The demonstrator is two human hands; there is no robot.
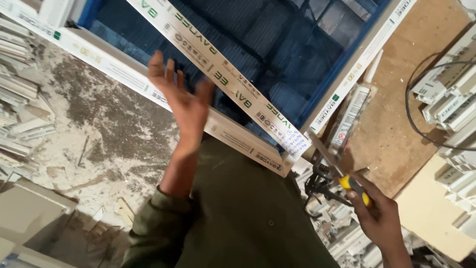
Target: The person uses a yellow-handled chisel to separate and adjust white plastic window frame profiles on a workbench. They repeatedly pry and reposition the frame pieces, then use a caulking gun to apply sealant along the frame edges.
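Observation:
My left hand is raised with its fingers spread, palm toward the white plastic window frame, close to its lower rail and holding nothing. A second white profile bar crosses the frame diagonally just right of that hand. My right hand is low at the right, closed around the yellow and black handle of a flat-bladed scraper, whose blade points up toward the frame's corner. My olive-green sleeve and shirt fill the bottom centre.
Dusty concrete floor with white offcuts lies at the left. A brown board table stands at the right, with stacked white profile pieces and a black cable. More scraps lie below the frame's corner.

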